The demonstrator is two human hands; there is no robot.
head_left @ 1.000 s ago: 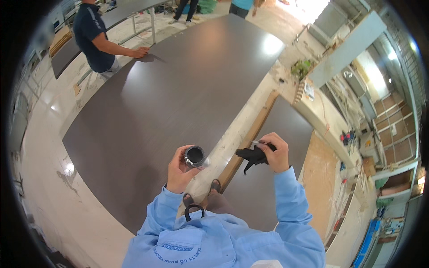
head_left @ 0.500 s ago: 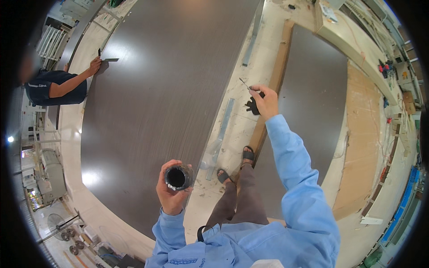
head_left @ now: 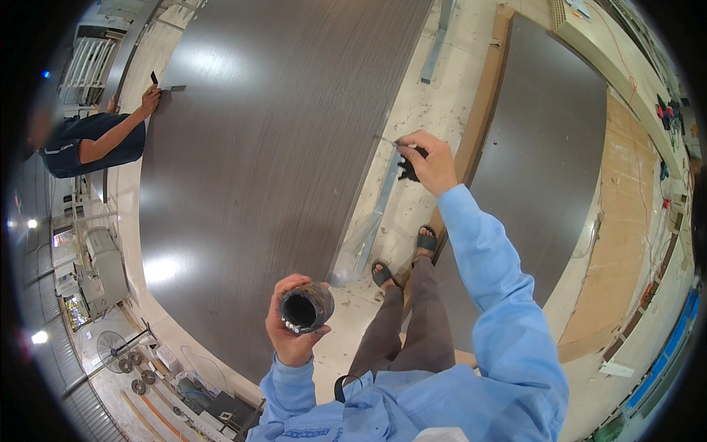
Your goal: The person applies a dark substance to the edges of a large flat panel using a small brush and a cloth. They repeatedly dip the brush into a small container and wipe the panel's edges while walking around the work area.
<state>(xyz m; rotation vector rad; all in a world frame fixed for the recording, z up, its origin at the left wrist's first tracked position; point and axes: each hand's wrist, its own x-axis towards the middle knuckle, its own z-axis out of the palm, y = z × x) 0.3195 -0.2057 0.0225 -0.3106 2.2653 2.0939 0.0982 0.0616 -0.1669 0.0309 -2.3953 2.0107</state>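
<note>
My left hand [head_left: 291,347] is wrapped round a dark, open-topped cup [head_left: 322,298] with white crusted bits on its near rim. Its black inside faces up; how full it is cannot be made out. The fingertips of my right hand [head_left: 433,163] pinch a slim stick-like tool [head_left: 387,140], its thin end pointing left over the edge of a large dark wood-grain panel [head_left: 294,147]. Below those fingers shows a black ragged-shaped thing [head_left: 412,166]; whether that hand holds it too is unclear.
Another dark panel [head_left: 545,125] with a brown edge lies to the right. Metal strips [head_left: 440,40] lie between the panels, near my feet [head_left: 426,240]. Across the big panel a person [head_left: 96,144] holds a dark flat tool. A fan [head_left: 112,350] stands at lower left.
The view has shifted. My right hand and its slim tool have moved left, toward the big panel's edge, the black thing moving along. The cup in my left hand has tipped slightly.
</note>
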